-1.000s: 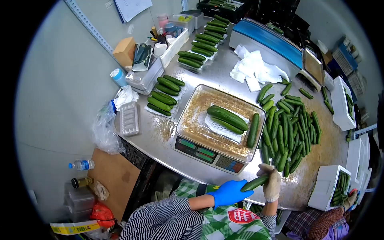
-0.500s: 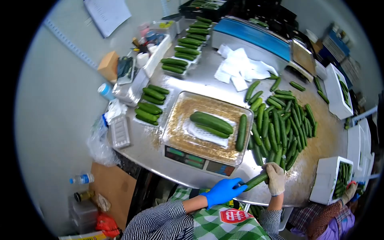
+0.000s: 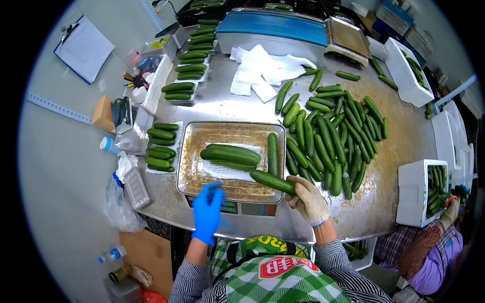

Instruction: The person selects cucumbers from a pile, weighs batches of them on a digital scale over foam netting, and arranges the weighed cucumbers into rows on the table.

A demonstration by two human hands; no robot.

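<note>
My right hand (image 3: 306,202), in a beige knit glove, is closed on one end of a cucumber (image 3: 273,182). The cucumber's other end reaches over the right front part of the metal scale tray (image 3: 194,177). My left hand (image 3: 206,212), in a blue glove, is at the tray's front edge with fingers loosely extended, slightly blurred, and nothing visible in them. On the tray, cucumbers (image 3: 231,155) lie on a white foam net (image 3: 242,175). Another cucumber (image 3: 273,154) lies lengthwise at the tray's right side.
A large heap of cucumbers (image 3: 333,141) lies right of the tray. Netted packs of cucumbers (image 3: 161,134) line the left side. White foam nets (image 3: 260,70) are behind, before a blue-topped machine (image 3: 273,26). A co-worker's gloved hand (image 3: 449,212) is at a white foam box (image 3: 411,197).
My right hand has brought the cucumber up and left to the tray. My left hand has let go of it and moved left. The camera view has turned.
</note>
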